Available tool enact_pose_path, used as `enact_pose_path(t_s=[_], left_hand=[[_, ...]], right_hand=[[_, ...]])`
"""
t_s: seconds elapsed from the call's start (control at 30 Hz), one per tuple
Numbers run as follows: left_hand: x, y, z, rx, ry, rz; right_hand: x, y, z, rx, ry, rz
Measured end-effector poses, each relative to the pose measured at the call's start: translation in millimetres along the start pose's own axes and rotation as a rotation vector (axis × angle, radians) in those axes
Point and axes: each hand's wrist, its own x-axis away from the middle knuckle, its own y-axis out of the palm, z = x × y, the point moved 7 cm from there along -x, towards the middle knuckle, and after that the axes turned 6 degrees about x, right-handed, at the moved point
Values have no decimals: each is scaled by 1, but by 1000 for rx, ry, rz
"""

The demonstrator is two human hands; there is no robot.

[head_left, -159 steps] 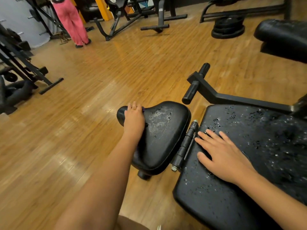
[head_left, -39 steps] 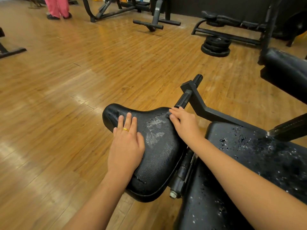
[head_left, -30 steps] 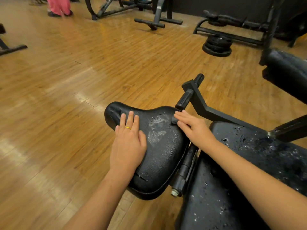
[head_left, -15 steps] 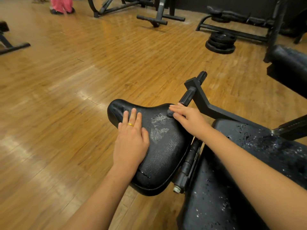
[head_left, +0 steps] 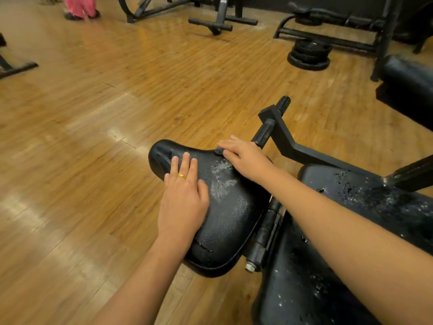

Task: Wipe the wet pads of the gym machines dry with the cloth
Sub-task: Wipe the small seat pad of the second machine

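Observation:
A black seat pad (head_left: 230, 214) with a wet, scuffed patch in its middle lies in front of me. My left hand (head_left: 184, 200), wearing a gold ring, rests flat on the pad's left side with straight fingers. At the pad's far edge my right hand (head_left: 246, 158) lies over a small dark cloth (head_left: 219, 150). Only a wad of the cloth shows between the fingertips. To the right, a larger black bench pad (head_left: 365, 207) carries many water drops; my right forearm crosses over it.
A black steel arm with a grip handle (head_left: 264, 132) rises just behind the seat. Another pad (head_left: 407, 85) sits at the right edge. Stacked weight plates (head_left: 308, 55), machine frames and a person's pink trouser legs (head_left: 80, 5) stand across the wooden floor.
My right hand has slid with the cloth a little along the seat's far edge toward its narrow end. My left hand has stayed flat in the same place on the pad.

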Motion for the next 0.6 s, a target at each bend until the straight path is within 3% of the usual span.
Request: enact_pose_path(t_s=[0.27,0.6], left_hand=[[0,-1,-1,18,5,14],[0,0,0,35,-8,11]], right_hand=[[74,-15,40,-117,3,114],[3,5,-15,-16,14,13]])
